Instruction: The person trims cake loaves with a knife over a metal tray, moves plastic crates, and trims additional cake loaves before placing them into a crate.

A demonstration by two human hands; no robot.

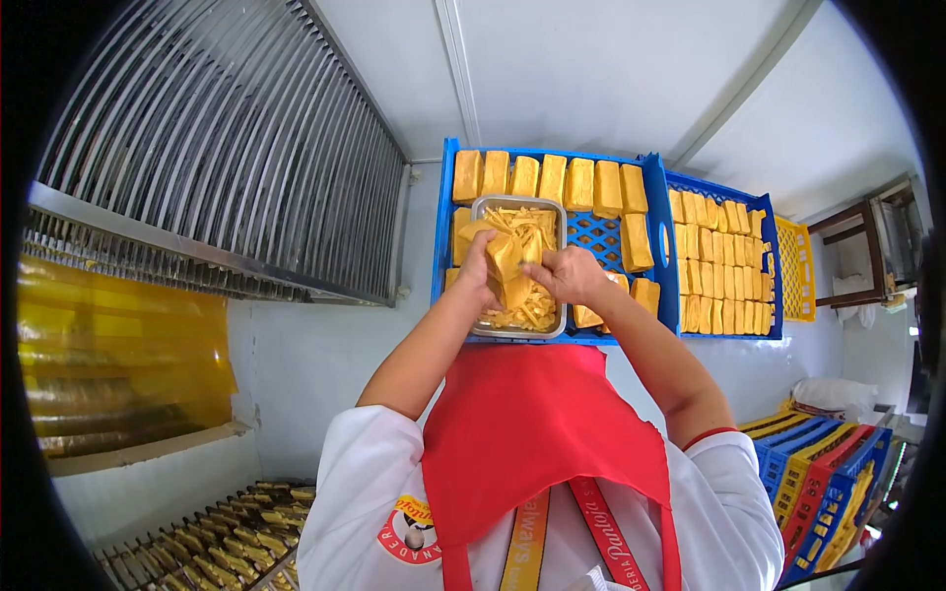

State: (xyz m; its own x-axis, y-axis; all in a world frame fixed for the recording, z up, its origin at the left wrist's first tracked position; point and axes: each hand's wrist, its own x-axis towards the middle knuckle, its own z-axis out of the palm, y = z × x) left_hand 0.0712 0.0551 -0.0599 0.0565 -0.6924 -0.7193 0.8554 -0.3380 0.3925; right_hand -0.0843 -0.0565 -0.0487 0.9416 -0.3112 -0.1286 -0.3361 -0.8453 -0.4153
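Note:
My left hand [476, 270] is closed around a golden-yellow bread loaf [508, 266], held tilted over a rectangular metal pan [563, 231]. At the loaf's right side, my right hand [572, 275] has its fingers pinched together against the edge; what they hold is too small to make out. Thin yellow bread strips [527, 316] fill the pan below both hands. The pan rests on a blue plastic crate [663, 197], where more yellow loaves [580, 184] stand in rows. Part of the held loaf is hidden by my fingers.
To the right, a second blue crate [777, 286] holds rows of smaller yellow loaves [717, 246], with a yellow crate [794, 266] beyond it. A slatted metal rack [227, 148] rises at left. Stacked coloured crates [818, 483] stand lower right; trays of bread pieces [217, 542] sit lower left.

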